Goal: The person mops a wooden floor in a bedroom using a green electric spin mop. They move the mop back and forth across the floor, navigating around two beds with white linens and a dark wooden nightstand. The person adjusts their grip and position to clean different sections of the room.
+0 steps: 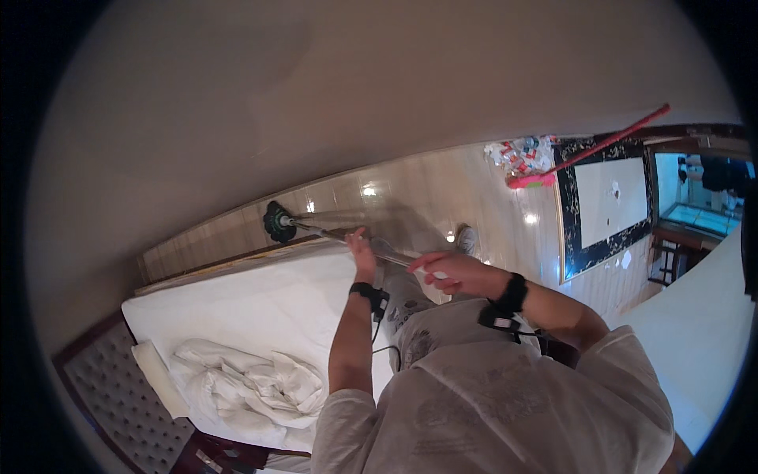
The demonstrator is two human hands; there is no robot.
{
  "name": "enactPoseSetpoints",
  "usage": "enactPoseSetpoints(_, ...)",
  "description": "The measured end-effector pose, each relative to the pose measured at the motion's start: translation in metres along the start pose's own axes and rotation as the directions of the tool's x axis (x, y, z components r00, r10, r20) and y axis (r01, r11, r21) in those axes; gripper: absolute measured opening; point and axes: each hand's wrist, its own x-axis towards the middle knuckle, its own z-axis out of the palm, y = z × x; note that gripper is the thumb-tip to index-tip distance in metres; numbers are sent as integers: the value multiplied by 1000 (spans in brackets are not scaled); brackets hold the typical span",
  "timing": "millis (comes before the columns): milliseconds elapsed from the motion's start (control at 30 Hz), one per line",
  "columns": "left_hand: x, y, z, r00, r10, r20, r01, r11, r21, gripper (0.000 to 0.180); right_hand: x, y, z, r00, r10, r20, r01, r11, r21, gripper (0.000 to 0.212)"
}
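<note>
A mop with a metal pole [318, 231] and a dark green round head [279, 222] slants across the gap between the bed and the wall. The head rests on the shiny tiled floor at the far left. Partway along the pole, my left hand [362, 254] is closed around it. Nearer my body, my right hand [458, 273] grips the upper part of the same pole, palm over it. Black bands with small devices and cables circle both wrists.
A bed [260, 304] with a white sheet and a crumpled quilt [245, 387] borders the gap on my left. A bare wall [316, 95] runs along the far side. A red-handled broom [608, 142] leans near a litter pile [523, 156] by a dark-bordered floor panel [568, 213].
</note>
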Motion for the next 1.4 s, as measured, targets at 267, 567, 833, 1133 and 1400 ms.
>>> enactPoseSetpoints(267,-69,203,247,986,168,-2,-147,854,-499,38,-239,38,-141,884,-219,-413,286,952,107,16)
enactPoseSetpoints(567,-174,399,433,560,760,330,-598,646,-474,16,-431,116,-254,-41,-781,-623,-209,616,-759,23)
enactPoseSetpoints(833,-205,420,449,532,515,672,-640,764,-79,17,-449,152,-318,-336,-730,-595,-148,665,-732,22)
enactPoseSetpoints(1133,-193,252,326,806,199,557,-165,980,-112,17,-305,176,-242,-25,-794,-607,189,593,-783,18)
enactPoseSetpoints(1400,-215,136,201,920,-120,374,284,861,-423,18,-216,224,-147,348,-846,-404,719,518,-463,22)
